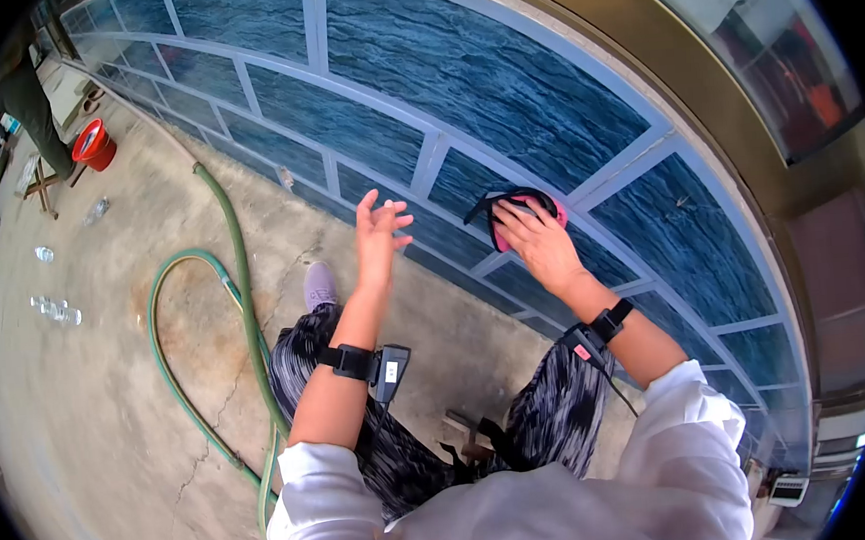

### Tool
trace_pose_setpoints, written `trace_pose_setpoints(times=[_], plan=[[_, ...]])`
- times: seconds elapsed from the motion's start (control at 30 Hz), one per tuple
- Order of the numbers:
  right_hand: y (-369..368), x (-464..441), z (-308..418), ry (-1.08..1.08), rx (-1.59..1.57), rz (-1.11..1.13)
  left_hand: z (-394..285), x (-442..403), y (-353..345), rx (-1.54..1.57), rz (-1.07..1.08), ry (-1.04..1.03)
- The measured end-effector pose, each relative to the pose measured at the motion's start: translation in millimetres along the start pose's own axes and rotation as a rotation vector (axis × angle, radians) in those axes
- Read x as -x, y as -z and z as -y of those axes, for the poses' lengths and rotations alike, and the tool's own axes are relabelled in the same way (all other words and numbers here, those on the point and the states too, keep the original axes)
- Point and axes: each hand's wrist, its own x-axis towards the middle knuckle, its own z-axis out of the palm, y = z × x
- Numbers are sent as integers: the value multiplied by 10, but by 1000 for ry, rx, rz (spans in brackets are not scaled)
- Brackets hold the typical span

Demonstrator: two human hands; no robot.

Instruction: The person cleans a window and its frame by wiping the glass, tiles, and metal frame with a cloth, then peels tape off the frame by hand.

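Note:
My right hand (541, 240) presses a pink pad with black edging and a black strap (504, 240) against the blue tiled wall (479, 76). Its fingers lie over the pad, hiding most of it, so the exact kind of pad is unclear. Held up in the air near the lower part of the wall, my left hand (380, 236) has its fingers apart and nothing in them. Both forearms wear a black strap with a small device.
A green hose (236, 254) loops over the concrete floor (119, 382) to my left. Plastic bottles (56, 310) lie farther left. A red bucket (94, 146) stands near another person's legs (35, 107). A window ledge (677, 42) runs above the tiles.

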Motion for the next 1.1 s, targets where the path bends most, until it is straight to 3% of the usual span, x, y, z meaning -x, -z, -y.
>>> trace_pose_setpoints(times=[0.23,0.3,0.37,0.43,0.5,0.57,0.63,0.77,0.87,0.9,0.97,1.0,1.1], plan=[[-212,584,217,-128,-235,235,160,7,51,-136,96,129],[-121,560,289,-676,-962,516,265,3,138,-161,124,141],[-280,719,360,-719,-1117,448,381,41,235,-339,124,147],[-252,790,638,-1068,-2217,108,445,139,308,-370,114,154],[-49,840,877,-1076,-2391,46,447,345,249,-507,232,195],[49,859,1102,-1098,-2732,-152,329,686,76,-386,424,424],[-46,875,1302,-1065,-2788,-200,334,985,-14,-156,681,678],[1,868,1489,-969,-2734,-248,565,1521,-21,-187,489,655],[-130,909,1542,-920,-2142,13,723,1661,55,-179,263,573],[-236,925,1574,-904,-2158,23,739,1700,72,-121,165,530],[-422,1030,1635,-761,-1415,-64,574,1777,45,-49,67,467],[-494,1095,1682,-736,-1435,-55,466,1768,46,-72,35,438],[-595,1307,1983,-282,-1418,696,220,1501,167,-70,14,382]])
